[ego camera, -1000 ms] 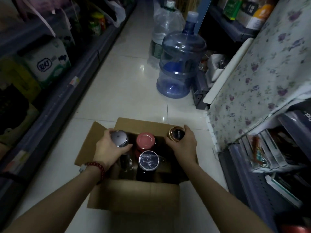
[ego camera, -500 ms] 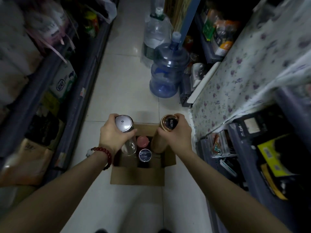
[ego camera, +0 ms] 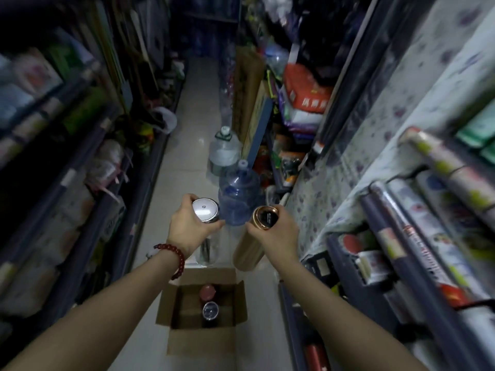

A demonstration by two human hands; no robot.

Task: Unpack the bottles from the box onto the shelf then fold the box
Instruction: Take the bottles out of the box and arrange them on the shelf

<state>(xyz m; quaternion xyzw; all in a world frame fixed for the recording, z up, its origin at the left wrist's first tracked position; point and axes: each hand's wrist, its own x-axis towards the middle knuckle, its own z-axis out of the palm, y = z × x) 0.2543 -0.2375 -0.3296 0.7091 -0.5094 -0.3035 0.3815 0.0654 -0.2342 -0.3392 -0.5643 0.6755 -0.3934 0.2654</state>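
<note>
- A person stands in a dim, narrow shop aisle, both bare arms stretched forward above an open cardboard box (ego camera: 203,341) on the pale tiled floor (ego camera: 187,145).
- The left hand (ego camera: 187,228), a red bead bracelet (ego camera: 175,257) on its wrist, is clenched around the top of a clear bottle with a silver lid (ego camera: 205,210); the bottle hangs upright in the air, clear of the box.
- The right hand (ego camera: 276,234) grips the neck of a gold bottle with a copper-rimmed dark cap (ego camera: 263,217), tilted slightly, its base just above the box's far edge.
- The two lifted bottles sit side by side, near each other but apart.
- Two more bottles stand inside the box along its middle: a red-lidded bottle (ego camera: 207,291) toward the far wall and a bottle with a shiny dark lid (ego camera: 210,309) just in front of it, toward the near wall.
- The box flaps are folded outward.
- Beyond the hands, a large blue water jug (ego camera: 239,191) stands on the floor, with a second clear jug with a green cap (ego camera: 224,151) just behind it.
- The right-hand shelf (ego camera: 401,285) carries rolls and packaged goods; a floral cloth (ego camera: 375,145) drapes above it.
- The left-hand shelf (ego camera: 88,183) is blurred, its stock hard to make out.
</note>
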